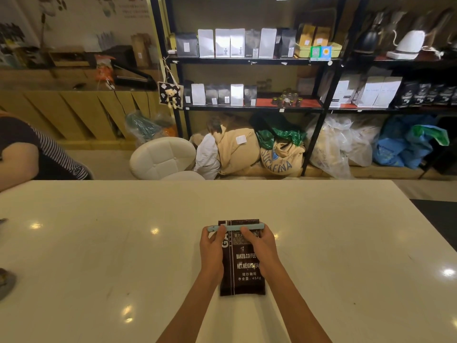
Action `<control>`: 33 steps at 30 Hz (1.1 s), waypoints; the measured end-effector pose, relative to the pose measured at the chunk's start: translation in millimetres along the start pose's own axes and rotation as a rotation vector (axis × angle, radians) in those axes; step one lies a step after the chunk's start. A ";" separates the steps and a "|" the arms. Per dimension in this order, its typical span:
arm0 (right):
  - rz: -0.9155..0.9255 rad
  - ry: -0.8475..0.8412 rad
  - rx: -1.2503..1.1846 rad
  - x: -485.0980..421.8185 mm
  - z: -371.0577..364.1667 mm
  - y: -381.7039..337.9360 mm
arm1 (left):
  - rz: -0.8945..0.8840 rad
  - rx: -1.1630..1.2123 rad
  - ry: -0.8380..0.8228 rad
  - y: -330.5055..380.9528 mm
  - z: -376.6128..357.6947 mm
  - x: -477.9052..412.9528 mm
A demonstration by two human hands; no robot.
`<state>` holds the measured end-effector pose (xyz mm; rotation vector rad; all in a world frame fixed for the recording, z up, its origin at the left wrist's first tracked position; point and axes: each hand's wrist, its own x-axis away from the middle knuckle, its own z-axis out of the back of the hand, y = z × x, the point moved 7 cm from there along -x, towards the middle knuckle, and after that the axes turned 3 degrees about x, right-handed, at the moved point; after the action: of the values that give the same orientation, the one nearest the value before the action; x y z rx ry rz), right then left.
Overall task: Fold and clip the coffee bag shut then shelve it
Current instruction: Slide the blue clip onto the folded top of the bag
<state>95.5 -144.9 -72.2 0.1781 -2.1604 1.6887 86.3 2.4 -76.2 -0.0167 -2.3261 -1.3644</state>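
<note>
A dark brown coffee bag [243, 276] with white lettering lies flat on the cream table [99, 256], its top end pointing away from me. A long light-blue clip [235, 228] lies across the bag's top end, sticking out past the left side. My left hand [212, 246] holds the clip's left part and the bag's left edge. My right hand [259, 243] presses on the clip's right part and the bag's right edge. Whether the clip is snapped closed I cannot tell.
Black metal shelves [247, 61] behind the table hold rows of white, grey and black coffee bags. Sacks [279, 159] and plastic bags fill the bottom level. A white stool [163, 157] stands beyond the far edge. Another person's arm [19, 149] rests at the left.
</note>
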 end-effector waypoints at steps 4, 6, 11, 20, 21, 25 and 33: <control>0.005 0.005 0.001 0.9 -0.4 -1.5 | 0.008 -0.002 0.028 -1.1 0.9 -3.2; 0.001 0.006 0.000 1.3 -0.7 -1.2 | 0.006 -0.007 0.042 -0.5 0.5 -4.1; -0.003 0.001 0.004 0.8 -0.8 -0.9 | 0.004 -0.013 0.059 1.1 -0.8 -5.5; 0.005 0.010 0.022 1.7 0.1 -2.2 | -0.004 -0.039 0.099 3.9 -2.2 -4.7; 0.004 0.010 0.021 2.1 0.0 -2.1 | -0.015 -0.054 0.100 4.2 -2.7 -4.3; 0.023 0.026 0.009 5.0 0.8 -4.7 | -0.090 -0.183 0.009 7.9 -9.6 0.1; 0.068 -0.135 0.042 9.4 -6.9 -6.2 | -0.132 -0.459 -0.073 5.4 -4.3 10.3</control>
<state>90.5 -138.6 -61.6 0.2395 -2.2526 1.8086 79.8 -0.6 -66.1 -0.0547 -2.0489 -1.9662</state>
